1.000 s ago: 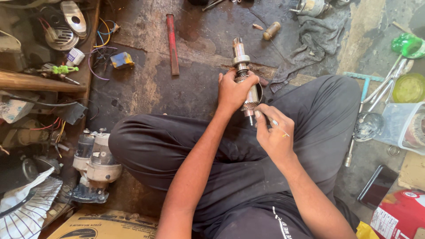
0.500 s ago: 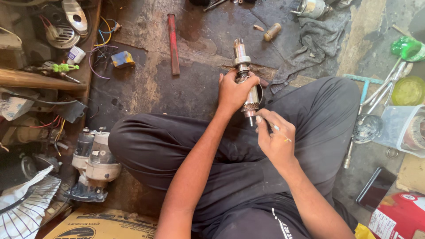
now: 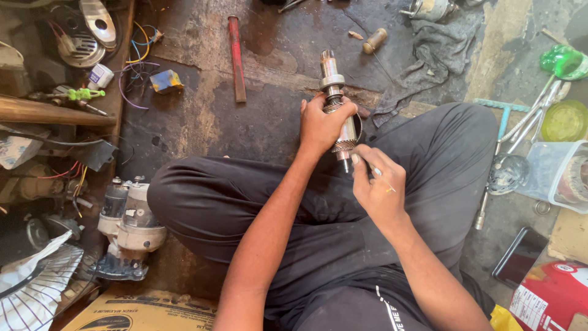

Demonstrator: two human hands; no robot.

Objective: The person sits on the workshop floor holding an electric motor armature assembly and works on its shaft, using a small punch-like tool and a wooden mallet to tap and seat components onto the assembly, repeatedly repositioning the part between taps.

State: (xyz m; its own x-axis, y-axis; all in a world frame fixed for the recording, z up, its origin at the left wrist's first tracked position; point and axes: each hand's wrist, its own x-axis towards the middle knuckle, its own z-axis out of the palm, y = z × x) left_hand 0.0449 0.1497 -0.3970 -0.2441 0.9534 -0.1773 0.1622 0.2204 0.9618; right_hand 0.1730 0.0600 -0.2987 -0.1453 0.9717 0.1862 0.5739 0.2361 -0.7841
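— What are we holding, and why that way?

— A motor armature (image 3: 335, 104), a steel shaft with a collar near its far end, held above our lap over the dark trousers (image 3: 257, 202). Our left hand (image 3: 323, 124) is wrapped tight round its thick middle, so the shaft points away from us and the near end sits free for work.

— And the other hand?

— Our right hand (image 3: 378, 187) is pinched narrow on a thin pick-like tool (image 3: 375, 171), its tip right at the armature's near end — a fine grip for fine work, we'd judge. What the tip touches is too small to tell.

— Why cross-legged on the floor?

— It puts the piece close under our eyes, and the legs steady the forearms.

— What lies around us?

— A red bar (image 3: 236, 58) on the stained floor ahead, well apart; a grey rag (image 3: 432, 58) beyond our right knee; a starter motor housing (image 3: 130, 227) just beside our left knee; loose wires (image 3: 139, 67) farther left; a clear plastic tub (image 3: 560, 175) at the right.
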